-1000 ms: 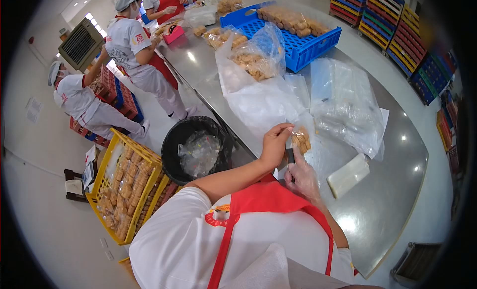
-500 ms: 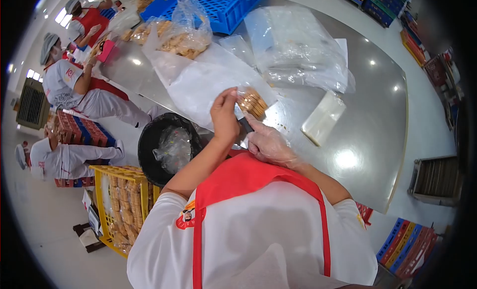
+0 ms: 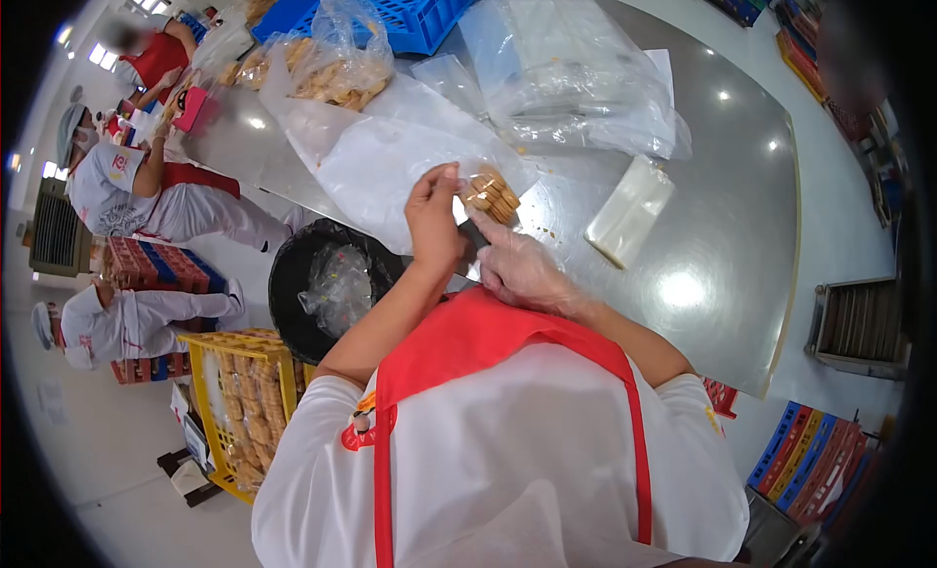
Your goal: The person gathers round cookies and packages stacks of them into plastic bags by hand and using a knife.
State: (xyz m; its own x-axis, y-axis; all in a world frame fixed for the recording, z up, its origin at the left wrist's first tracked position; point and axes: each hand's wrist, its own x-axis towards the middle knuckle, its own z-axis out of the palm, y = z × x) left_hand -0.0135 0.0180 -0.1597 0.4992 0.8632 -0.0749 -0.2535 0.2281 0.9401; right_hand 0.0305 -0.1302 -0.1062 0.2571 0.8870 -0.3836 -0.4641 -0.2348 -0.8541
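Observation:
Near the table's edge lies a clear bag of golden-brown biscuits (image 3: 492, 195), lined up in a row inside the plastic. My left hand (image 3: 434, 222), bare, pinches the bag's edge between thumb and fingers. In a clear plastic glove, my right hand (image 3: 525, 267) has its index finger stretched to the bag's near side while the other fingers curl round a dark-handled tool (image 3: 469, 244). Most of that tool is hidden, so its kind is unclear. A white sheet (image 3: 390, 168) lies under and beyond the bag. Right of it rests a stack of clear bags (image 3: 630, 212).
A large open bag of biscuits (image 3: 342, 80) and a blue crate (image 3: 420, 26) stand at the back, beside plastic sheets (image 3: 566, 70). Left of the table are a black-lined bin (image 3: 283, 295), a yellow crate (image 3: 205, 412) and several co-workers (image 3: 117, 178).
The view has shifted slightly. The dark handle, plain between my hands before, is now mostly covered. My right index finger reaches further up against the biscuit bag; my left hand keeps its pinch.

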